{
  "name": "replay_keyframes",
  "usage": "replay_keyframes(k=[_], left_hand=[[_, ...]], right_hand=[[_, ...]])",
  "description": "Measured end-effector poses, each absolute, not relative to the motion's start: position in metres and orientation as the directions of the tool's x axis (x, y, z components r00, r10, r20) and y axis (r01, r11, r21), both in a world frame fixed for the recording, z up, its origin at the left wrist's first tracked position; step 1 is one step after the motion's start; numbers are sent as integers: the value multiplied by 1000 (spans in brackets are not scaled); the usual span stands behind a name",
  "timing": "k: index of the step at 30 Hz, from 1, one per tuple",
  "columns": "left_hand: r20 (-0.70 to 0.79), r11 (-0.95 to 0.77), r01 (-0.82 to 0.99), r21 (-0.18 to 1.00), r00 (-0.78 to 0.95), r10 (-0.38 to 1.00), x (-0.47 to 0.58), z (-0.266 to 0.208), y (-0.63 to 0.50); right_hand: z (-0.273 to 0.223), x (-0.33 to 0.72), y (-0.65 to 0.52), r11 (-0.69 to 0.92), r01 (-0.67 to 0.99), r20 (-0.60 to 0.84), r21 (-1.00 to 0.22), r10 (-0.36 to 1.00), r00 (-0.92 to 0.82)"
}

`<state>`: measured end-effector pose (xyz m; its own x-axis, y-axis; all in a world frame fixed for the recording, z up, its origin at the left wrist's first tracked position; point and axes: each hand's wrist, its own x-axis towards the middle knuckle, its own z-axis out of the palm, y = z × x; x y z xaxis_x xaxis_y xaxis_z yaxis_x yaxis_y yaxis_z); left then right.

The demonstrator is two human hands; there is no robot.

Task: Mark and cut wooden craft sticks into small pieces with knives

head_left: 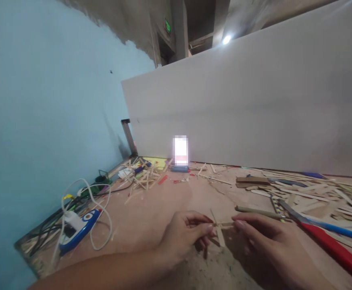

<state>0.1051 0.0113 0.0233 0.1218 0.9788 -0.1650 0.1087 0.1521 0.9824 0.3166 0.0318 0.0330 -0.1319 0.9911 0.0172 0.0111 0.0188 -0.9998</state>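
Beyond your grip, a white panel (239,112) spans the back, and a pale blue wall (42,121) rises to its left. Under both hands lies the pinkish desk (169,197). Right of the grip spreads a loose heap of flat wooden sticks (311,193), and nearer your right hand a long red handle (336,249) slants beside a thinner blue handle (339,228). Your left hand (182,233) pinches a small wooden piece between thumb and fingers; your right hand (263,233) pinches its other end.

Well to the left of your grip, a blue-and-white power strip (80,241) carries a white adapter (73,219), its white cable looping over the desk. Ahead and left, more sticks (145,179) lie jumbled. Straight beyond the grip, a bright, blurred screen (181,150) stands upright on a blue base (180,168). Further left, by the wall, sits a dark green, cup-like container (101,179); you cannot tell its contents. Just beyond your right fingers rests a tan rod (256,212). Smallest is the crossed-stick piece (220,234), between your two hands.
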Motion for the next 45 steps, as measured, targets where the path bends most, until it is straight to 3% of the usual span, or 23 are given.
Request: replay_keyframes(k=[13,19,23,26,30,34,38,41,45], left_hand=[[-70,65,91,994,53,996,99,20,12],[-17,23,254,967,-27,999,101,28,13],[127,-64,474,878,-102,987,79,70,36],[263,-103,687,720,-132,956,42,123,53],[333,-50,928,369,-81,940,-16,187,60],[177,43,999,-32,-37,983,-60,217,58],[-50,33,933,-358,-55,997,-81,223,62],[-182,-31,863,-504,-71,981,-87,220,70],[-278,-101,808,-580,-80,957,-87,206,78]], right_hand=[[34,322,38,-2,-29,4,-1000,978,-208],[16,330,42,14,2,14,-1000,981,-196],[11,336,52,70,80,50,-994,971,-232],[18,334,52,191,186,132,-964,949,-287],[27,325,41,261,231,167,-937,918,-359],[29,319,34,281,175,192,-944,895,-402],[34,319,31,304,127,223,-944,873,-433],[39,320,31,317,100,245,-943,866,-436],[41,319,32,350,79,282,-934,852,-441]])
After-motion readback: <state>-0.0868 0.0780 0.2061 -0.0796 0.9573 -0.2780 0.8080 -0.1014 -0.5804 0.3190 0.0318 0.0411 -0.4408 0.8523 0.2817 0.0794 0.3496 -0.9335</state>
